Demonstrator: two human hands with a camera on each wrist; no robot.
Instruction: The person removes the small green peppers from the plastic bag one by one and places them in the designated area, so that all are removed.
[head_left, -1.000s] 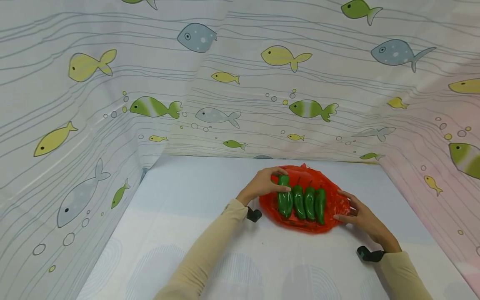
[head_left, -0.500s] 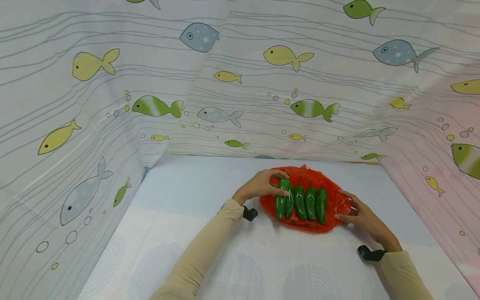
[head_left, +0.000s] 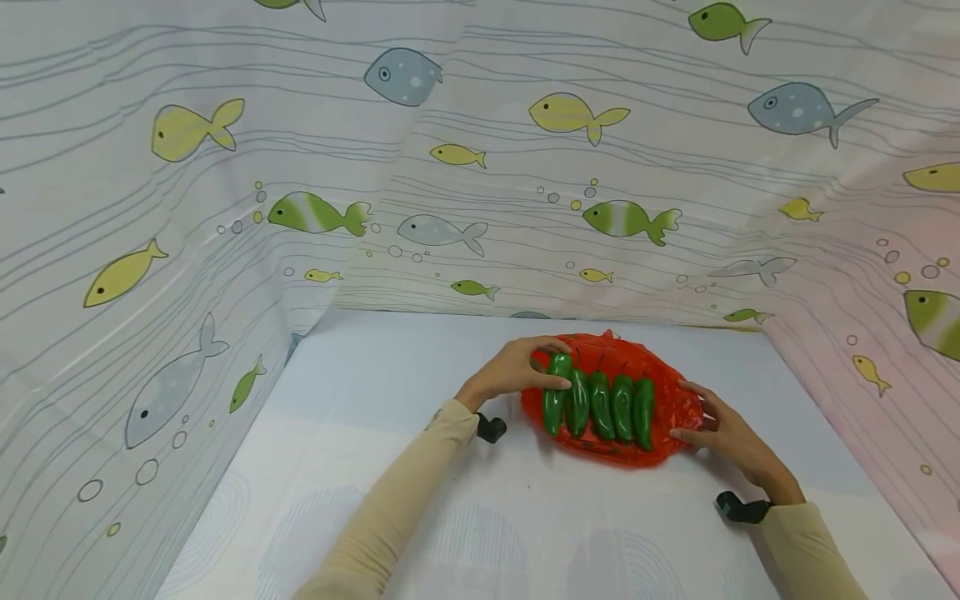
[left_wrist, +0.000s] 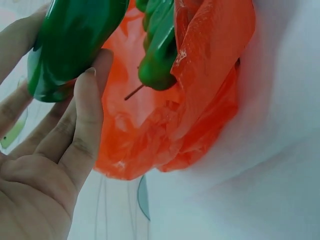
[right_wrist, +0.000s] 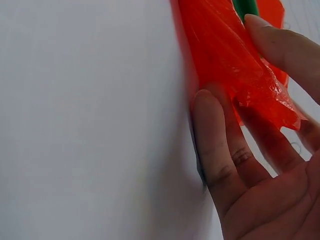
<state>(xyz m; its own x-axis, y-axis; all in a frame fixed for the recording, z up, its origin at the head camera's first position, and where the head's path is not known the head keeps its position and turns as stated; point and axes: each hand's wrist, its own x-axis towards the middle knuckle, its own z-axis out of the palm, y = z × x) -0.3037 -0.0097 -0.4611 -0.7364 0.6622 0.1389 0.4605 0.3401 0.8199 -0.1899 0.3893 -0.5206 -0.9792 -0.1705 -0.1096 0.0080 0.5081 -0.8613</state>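
Note:
A glossy green pepper [head_left: 553, 412] is held by my left hand [head_left: 510, 368] at the left end of a red plastic bag [head_left: 673, 408]. In the left wrist view, fingers and thumb close round this pepper's [left_wrist: 75, 42] end. Several similar green peppers [head_left: 622, 408] lie side by side on the bag, to the right of the held one, with thin stems pointing away. My right hand [head_left: 731, 435] grips the bag's right end. The right wrist view has the thumb on top of the red plastic [right_wrist: 220, 55] and the other fingers along its outer side, partly behind it.
The bag lies on a white table [head_left: 420, 367] near its back edge. A fish-patterned curtain [head_left: 487, 192] rises behind the table and along both sides. Each wrist wears a small black camera [head_left: 491, 428].
My left hand has shifted slightly left with the pepper, which now stands clear of its overlap with the neighbouring one. My right hand stays on the bag's right end.

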